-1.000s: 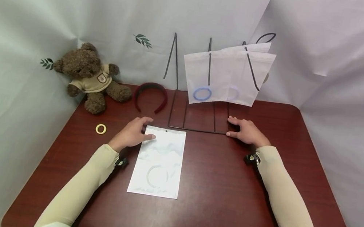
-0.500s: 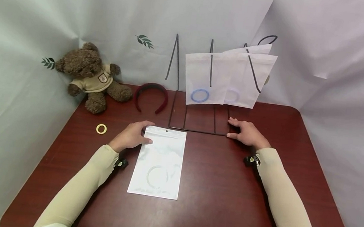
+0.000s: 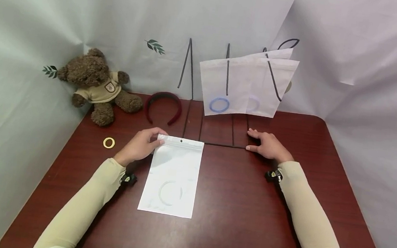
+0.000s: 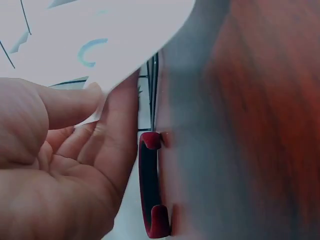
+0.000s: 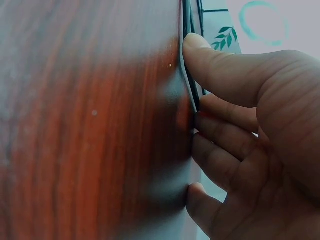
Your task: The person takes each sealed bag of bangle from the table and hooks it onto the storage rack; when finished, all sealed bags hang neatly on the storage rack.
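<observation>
My left hand (image 3: 140, 146) pinches the top left corner of a white zip pouch (image 3: 176, 169) between thumb and fingers, and that corner is lifted. The pouch has a hang hole, and a pale ring shape shows faintly through it. In the left wrist view the pouch (image 4: 135, 30) bends up from the pinch. My right hand (image 3: 270, 145) rests at the front right corner of a black wire rack (image 3: 223, 145), its thumb and fingers spread apart. In the right wrist view the thumb touches the rack's wire (image 5: 188, 75) and the fingertips lie against the table.
Several white pouches (image 3: 238, 80) hang on the rack's middle and right hooks, blue and pale purple rings visible through them. Left of the rack lie a dark red headband (image 3: 149, 109) and a yellow ring (image 3: 109, 143). A brown teddy bear (image 3: 96, 86) sits at the back left.
My left hand has closed thumb and fingers on the pouch's top left corner and raised it slightly. The right hand has stayed at the rack's corner.
</observation>
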### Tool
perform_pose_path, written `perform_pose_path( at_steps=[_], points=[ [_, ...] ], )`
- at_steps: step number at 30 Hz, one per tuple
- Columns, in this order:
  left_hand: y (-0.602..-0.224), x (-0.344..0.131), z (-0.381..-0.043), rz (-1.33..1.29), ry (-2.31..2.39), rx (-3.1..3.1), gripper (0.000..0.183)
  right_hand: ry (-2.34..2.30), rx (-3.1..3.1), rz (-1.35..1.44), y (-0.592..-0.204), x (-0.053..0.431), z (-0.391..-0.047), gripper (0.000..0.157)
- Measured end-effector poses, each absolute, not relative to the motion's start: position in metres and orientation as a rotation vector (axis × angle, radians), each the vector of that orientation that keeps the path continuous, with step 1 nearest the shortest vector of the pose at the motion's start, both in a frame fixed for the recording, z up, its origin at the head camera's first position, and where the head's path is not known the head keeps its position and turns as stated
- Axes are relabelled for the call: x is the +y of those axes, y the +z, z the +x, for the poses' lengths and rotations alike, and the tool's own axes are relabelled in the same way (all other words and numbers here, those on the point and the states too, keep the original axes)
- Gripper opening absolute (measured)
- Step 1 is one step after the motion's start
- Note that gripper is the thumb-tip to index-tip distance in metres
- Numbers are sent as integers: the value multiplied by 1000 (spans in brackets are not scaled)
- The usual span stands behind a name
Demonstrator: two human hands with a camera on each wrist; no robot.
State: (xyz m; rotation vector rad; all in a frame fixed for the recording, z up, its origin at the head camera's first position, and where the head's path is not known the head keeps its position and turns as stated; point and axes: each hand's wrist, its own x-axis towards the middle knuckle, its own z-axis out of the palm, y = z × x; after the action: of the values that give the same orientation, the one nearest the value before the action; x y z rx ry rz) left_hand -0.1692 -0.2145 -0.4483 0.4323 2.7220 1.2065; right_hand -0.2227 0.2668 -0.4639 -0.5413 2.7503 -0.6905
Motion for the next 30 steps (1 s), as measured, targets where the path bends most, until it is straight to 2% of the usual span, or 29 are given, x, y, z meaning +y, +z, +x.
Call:
perform_pose_path(
  at_steps=[16,30],
  points=[
    [-421,-219,-162,370,1413,2615,16,-700,2746,-544,-464,265,-224,75],
    [-396,-220,-158,492,1591,2630,16,-716,2757,-547,-465,266,-223,74]
  ],
)
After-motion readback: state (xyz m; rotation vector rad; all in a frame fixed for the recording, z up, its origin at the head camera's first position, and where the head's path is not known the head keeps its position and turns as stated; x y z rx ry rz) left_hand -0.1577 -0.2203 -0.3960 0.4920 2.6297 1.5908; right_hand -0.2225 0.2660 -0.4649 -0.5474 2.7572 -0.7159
